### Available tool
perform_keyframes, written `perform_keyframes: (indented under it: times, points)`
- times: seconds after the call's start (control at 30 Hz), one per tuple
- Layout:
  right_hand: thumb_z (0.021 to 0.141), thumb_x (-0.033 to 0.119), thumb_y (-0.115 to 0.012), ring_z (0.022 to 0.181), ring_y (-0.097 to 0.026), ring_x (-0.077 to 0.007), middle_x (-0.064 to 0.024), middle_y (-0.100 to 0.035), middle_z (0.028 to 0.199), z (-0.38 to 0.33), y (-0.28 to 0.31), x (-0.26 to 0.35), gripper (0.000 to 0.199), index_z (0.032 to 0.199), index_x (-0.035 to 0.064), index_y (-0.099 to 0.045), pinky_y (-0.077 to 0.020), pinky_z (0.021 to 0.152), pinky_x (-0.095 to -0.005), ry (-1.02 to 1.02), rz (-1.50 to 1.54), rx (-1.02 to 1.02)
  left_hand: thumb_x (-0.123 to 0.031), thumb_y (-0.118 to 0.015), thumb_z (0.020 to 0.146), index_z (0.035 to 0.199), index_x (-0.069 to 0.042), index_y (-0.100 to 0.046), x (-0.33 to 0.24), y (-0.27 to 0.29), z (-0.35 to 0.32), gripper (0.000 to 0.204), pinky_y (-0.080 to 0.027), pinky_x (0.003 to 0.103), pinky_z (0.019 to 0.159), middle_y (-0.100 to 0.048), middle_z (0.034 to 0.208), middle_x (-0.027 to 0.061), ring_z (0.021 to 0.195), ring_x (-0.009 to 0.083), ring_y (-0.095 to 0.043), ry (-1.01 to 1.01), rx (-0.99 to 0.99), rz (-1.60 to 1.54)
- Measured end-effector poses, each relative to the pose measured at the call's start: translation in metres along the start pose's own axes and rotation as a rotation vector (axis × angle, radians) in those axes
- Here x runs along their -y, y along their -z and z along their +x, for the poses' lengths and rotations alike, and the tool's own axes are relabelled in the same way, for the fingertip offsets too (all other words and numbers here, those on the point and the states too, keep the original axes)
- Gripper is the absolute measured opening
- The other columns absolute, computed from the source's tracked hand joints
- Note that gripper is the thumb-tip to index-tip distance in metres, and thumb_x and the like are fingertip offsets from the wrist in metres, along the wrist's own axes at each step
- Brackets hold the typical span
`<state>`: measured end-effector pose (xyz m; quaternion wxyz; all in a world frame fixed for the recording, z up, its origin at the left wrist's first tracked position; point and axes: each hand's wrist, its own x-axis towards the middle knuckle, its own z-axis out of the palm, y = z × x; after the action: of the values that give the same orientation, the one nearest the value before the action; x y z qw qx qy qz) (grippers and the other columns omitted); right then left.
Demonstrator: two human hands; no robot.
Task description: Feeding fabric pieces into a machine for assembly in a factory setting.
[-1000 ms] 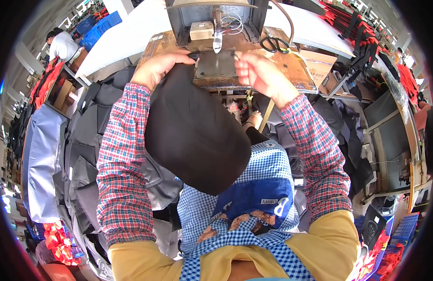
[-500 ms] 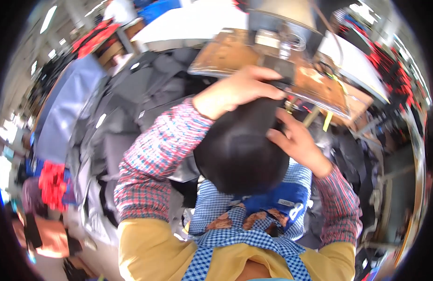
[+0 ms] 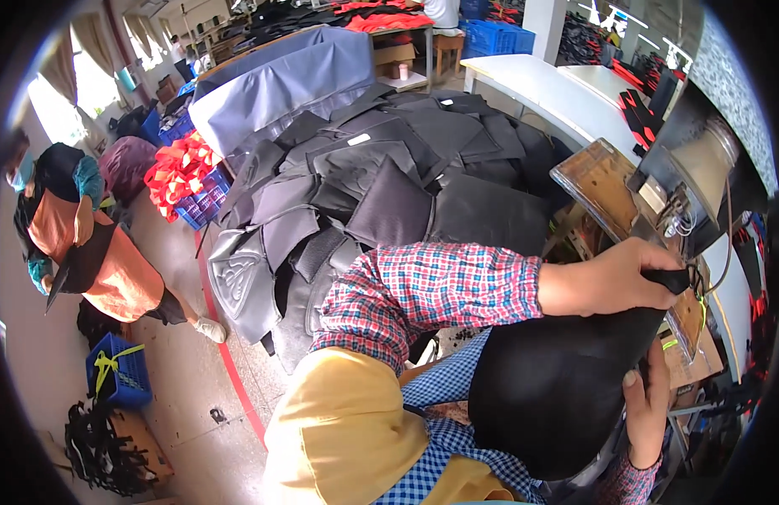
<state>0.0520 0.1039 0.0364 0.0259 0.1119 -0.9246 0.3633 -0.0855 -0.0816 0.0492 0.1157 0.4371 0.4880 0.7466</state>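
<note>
A smooth black fabric piece (image 3: 549, 387) bulges in front of my body, its upper edge reaching right toward a machine (image 3: 688, 202). My left hand (image 3: 629, 278) is closed on that edge, thumb and fingers pinching a folded bit of it close to the machine. Lower down, my right hand (image 3: 648, 404) grips the right side of the same piece, thumb on the near face; part of its fingers is hidden behind the fabric.
A large heap of black padded pieces (image 3: 389, 168) lies beyond my left arm. A brown worktop (image 3: 595, 181) adjoins the machine. At left a person (image 3: 86, 227) stands holding a black piece, near a blue crate (image 3: 120, 370). A white table (image 3: 532, 88) stands behind.
My view has swung left, so the machine and my hands now sit farther right in the picture. Both hands still hold the black fabric piece at its edge.
</note>
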Motion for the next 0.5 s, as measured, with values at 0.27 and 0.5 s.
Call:
perform_keyframes:
  times: [0.27, 0.5]
  points:
    - [0.090, 0.009, -0.061, 0.104, -0.053, -0.0139, -0.0098, -0.058, 0.118, 0.010, -0.016, 0.039, 0.048, 0.133, -0.0054, -0.045, -0.0415, 0.092, -0.0270, -0.103, 0.326, -0.196, -0.015, -0.063, 0.088, 0.101, 0.006, -0.059, 0.014, -0.009, -0.010, 0.025, -0.046, 0.026, 0.073, -0.061, 0.084, 0.0065, 0.080, 0.0083, -0.053, -0.162, -0.007, 0.181]
    - [0.092, 0.003, -0.059, 0.106, -0.054, -0.0132, -0.0075, -0.058, 0.120, -0.024, 0.053, -0.029, 0.044, 0.133, -0.0039, -0.048, -0.0395, 0.096, -0.0260, -0.083, 0.203, -0.369, -0.049, -0.050, 0.097, 0.110, 0.004, -0.058, 0.059, 0.043, -0.021, 0.055, -0.048, 0.031, 0.075, -0.064, 0.090, 0.0100, 0.082, 0.0178, -0.059, 0.146, 0.448, 0.316]
